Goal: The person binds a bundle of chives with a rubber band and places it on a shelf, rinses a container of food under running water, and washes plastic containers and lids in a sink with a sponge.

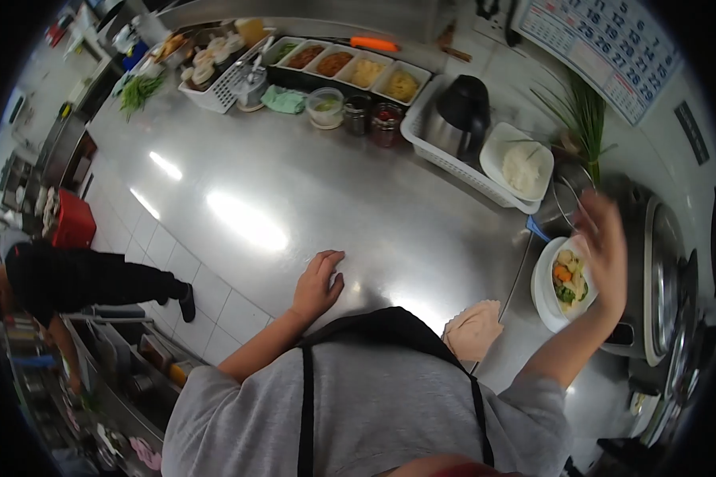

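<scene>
My left hand (320, 285) is over the front edge of the steel counter (358, 215). Its fingers are slightly bent and apart, with nothing in them. On the right, my right hand (603, 246) is blurred by motion and passes in front of a white bowl (542, 292). Carrot, broccoli and pale pieces of mixed vegetables (566, 274) lie in the bowl. Whether the right fingers hold anything cannot be made out. Just beyond them are a metal pot (569, 187) and a blue handle (538, 229).
A white basket (453, 171) holds a steel jug (457, 119) and a dish of white rice (522, 168). Topping trays (366, 73) and jars (386, 126) line the back. A rice cooker (652, 270) stands right; a beige cloth (473, 327) lies in front. Another person (87, 282) stands left.
</scene>
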A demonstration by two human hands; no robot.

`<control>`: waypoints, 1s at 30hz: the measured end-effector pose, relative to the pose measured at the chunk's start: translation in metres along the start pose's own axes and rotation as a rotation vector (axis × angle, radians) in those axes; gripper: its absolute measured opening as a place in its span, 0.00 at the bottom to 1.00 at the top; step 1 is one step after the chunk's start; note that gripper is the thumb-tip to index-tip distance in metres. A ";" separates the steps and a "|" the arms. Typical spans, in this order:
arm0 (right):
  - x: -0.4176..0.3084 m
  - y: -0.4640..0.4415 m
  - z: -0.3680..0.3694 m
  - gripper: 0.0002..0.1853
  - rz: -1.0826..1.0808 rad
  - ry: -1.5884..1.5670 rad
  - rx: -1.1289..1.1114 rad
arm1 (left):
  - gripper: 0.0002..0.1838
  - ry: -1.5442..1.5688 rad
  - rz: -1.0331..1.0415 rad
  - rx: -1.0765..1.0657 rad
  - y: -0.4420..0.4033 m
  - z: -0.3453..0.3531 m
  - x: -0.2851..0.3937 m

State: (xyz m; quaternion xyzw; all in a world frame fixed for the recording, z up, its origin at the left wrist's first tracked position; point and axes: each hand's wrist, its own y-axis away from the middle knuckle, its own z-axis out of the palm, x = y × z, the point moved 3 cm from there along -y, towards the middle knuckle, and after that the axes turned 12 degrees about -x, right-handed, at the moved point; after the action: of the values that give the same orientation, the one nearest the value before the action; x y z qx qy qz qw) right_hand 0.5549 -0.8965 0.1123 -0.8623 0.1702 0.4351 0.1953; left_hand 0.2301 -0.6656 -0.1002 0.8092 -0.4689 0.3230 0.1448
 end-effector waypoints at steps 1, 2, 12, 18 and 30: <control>-0.013 0.023 0.016 0.24 0.046 0.229 -0.211 | 0.21 0.004 0.021 -0.006 0.000 0.000 -0.001; -0.005 0.046 0.038 0.23 0.131 0.186 -0.368 | 0.21 0.006 0.014 0.012 0.001 -0.001 -0.003; 0.080 0.142 0.170 0.16 0.421 0.303 -0.332 | 0.22 0.096 0.096 -0.022 0.013 -0.007 -0.007; -0.032 0.079 0.228 0.13 0.076 -0.165 -0.382 | 0.30 1.158 -0.121 -0.575 0.027 -0.011 0.025; -0.087 0.033 0.351 0.21 -0.161 -0.285 -0.499 | 0.15 1.785 -0.275 -0.018 0.055 -0.078 -0.020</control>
State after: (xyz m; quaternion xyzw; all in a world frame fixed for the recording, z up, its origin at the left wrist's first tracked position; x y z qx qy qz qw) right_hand 0.2507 -0.7439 -0.0140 -0.8246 -0.0402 0.5633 0.0332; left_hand 0.1464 -0.6387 -0.0591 0.3055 -0.0838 0.8070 0.4984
